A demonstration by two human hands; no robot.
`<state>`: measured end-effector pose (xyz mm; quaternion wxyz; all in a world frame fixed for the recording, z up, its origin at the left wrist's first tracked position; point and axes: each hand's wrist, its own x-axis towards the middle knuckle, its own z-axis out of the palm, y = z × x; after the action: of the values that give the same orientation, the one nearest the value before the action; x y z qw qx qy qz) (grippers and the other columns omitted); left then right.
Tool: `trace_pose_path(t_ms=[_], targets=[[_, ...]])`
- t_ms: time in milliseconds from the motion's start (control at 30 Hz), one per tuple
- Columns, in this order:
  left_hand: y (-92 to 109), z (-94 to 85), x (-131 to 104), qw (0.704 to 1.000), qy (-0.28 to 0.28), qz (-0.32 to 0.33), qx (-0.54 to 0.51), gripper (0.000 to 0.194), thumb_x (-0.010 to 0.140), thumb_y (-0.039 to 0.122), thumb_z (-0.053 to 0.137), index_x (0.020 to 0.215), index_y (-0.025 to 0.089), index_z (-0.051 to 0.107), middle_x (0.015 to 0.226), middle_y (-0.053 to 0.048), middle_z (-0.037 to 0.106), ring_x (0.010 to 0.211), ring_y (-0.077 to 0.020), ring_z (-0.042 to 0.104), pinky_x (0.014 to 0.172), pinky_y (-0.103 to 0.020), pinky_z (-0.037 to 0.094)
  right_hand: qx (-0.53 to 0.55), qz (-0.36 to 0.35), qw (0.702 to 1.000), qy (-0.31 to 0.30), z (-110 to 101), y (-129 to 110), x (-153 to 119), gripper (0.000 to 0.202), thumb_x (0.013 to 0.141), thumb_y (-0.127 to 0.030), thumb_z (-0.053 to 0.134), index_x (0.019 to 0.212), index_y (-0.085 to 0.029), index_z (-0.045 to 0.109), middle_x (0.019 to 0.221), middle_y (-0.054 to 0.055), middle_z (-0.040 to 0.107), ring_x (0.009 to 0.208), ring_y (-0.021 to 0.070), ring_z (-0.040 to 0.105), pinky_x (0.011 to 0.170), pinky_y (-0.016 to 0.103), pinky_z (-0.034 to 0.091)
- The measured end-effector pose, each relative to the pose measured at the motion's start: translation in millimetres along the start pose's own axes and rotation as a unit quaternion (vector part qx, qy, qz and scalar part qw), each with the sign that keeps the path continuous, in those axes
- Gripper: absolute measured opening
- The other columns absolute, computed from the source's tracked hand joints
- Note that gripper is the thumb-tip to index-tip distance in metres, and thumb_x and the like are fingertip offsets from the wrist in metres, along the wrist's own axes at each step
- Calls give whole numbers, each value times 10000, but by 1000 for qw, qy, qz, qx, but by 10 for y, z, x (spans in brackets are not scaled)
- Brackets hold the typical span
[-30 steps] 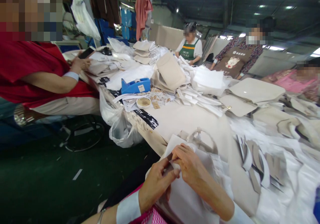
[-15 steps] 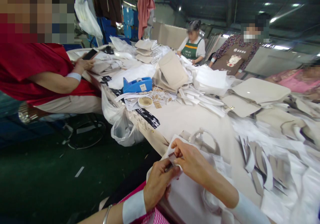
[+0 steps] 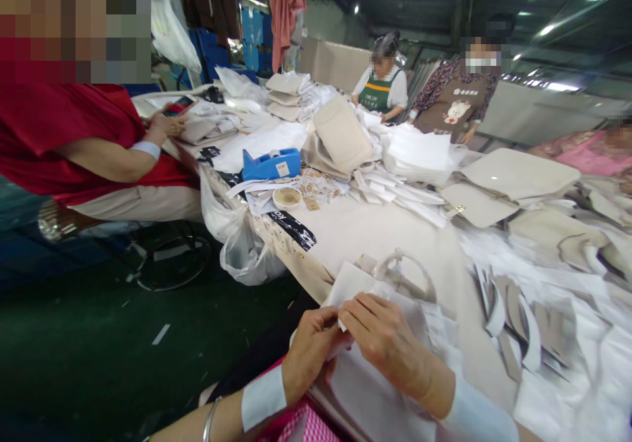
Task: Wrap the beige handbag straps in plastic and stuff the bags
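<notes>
Two hands working one white sheet at tabletop edge.
Left hand (image 3: 309, 353) and right hand (image 3: 388, 340) are both pinching the white sheet (image 3: 363, 389), grips closed; one blue tape dispenser (image 3: 271, 164) sitting at 11 o'clock.

The white sheet (image 3: 365, 389) is largely covered by both hands: the left hand (image 3: 309, 353) and right hand (image 3: 388, 343) meet over its near edge, so what the fingertips pinch there cannot be told. Below the sheet, both forearms run off the bottom edge. Right of the sheet, the grey cut pieces (image 3: 518, 323) smear into blur.
</notes>
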<state>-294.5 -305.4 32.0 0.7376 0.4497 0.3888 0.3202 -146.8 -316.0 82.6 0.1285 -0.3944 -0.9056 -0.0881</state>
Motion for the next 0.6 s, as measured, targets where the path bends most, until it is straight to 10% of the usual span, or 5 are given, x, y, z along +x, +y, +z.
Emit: trace_pose_path(t_ms=[433,600], targets=[[-1,-159,18,986,-126,-1,-107,439,733,311,755,1119,123,663,869,-50,650,368,-9,434,352,-143,363,117,10,991,-65,-186,96,-319,527,883,-208,631,1385,-154,478,1395,115,547,1326,260,451,1157,507,352],[-23,-90,29,996,-72,-4,-43,460,751,457,747,1023,98,655,730,-22,620,310,-17,401,308,-158,317,175,54,981,-67,-229,66,-298,525,873,-164,607,1382,-212,489,1446,84,502,1370,233,403,1190,497,278]])
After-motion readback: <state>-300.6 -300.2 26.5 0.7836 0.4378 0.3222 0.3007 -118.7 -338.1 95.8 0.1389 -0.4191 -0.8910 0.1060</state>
